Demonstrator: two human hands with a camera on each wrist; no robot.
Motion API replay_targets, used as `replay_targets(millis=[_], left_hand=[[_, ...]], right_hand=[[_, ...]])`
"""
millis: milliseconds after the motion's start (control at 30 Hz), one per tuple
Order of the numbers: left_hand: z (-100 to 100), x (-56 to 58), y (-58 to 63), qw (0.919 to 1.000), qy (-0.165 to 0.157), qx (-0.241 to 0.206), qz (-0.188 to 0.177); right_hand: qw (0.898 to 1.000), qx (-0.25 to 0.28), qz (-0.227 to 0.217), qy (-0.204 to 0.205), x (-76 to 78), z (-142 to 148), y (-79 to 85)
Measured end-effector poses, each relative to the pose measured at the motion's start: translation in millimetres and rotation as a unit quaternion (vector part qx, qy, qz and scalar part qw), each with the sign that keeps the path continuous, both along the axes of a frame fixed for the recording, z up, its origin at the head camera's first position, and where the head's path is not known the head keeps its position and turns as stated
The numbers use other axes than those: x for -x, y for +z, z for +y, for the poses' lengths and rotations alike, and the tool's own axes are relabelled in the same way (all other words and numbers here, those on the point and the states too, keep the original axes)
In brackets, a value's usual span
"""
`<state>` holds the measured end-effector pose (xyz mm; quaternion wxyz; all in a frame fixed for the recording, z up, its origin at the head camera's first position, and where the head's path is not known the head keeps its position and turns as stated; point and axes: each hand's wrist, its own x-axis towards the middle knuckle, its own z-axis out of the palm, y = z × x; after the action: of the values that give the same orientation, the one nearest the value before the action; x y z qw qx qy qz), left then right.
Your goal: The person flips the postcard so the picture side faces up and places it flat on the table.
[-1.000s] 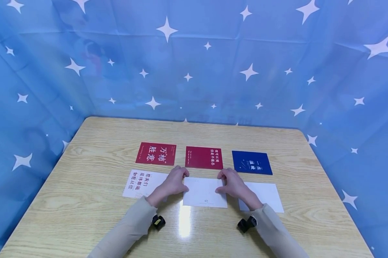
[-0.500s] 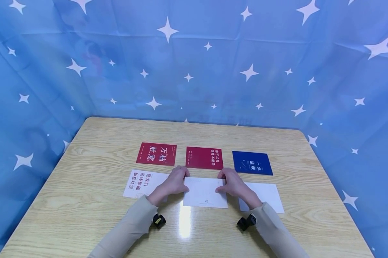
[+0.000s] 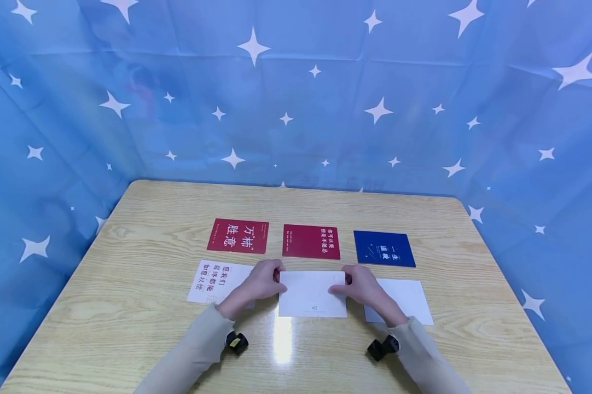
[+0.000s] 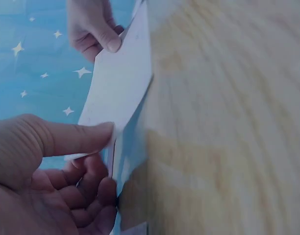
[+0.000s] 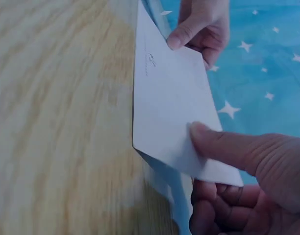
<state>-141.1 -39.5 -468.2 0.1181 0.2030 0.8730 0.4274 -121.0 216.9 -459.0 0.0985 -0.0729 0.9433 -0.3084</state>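
Note:
A white card [image 3: 312, 295] with a small printed mark near its lower edge sits at the middle of the front row. My left hand [image 3: 262, 280] pinches its left side, thumb on top and fingers curled beneath. On the opposite side my right hand [image 3: 364, 284] pinches it the same way. In the right wrist view the card [image 5: 164, 93] tilts, its far edge raised off the wooden table [image 5: 57, 122]. The left wrist view also shows the left thumb [image 4: 81, 137] lying across the card's corner.
Behind lie a red card [image 3: 238, 235], a second red card [image 3: 311, 241] and a blue card [image 3: 384, 248]. A white card with red and dark lettering [image 3: 212, 282] lies left, partly under my left arm. Another white card [image 3: 409, 301] lies right. A blue starry curtain [image 3: 296, 98] hangs behind.
My fingers have slipped from the card's far edge to underneath its sides, and both hands now pinch it. The far edge has lifted slightly. The other cards have stayed put.

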Motion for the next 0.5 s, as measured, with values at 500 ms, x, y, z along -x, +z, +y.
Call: replay_targets(millis=[500], left_hand=[[-20.2, -3.9, 11.0, 0.9919, -0.023, -0.12, -0.034]], right_hand=[[0.989, 0.136, 0.02, 0.061, -9.1, 14.7, 14.7]])
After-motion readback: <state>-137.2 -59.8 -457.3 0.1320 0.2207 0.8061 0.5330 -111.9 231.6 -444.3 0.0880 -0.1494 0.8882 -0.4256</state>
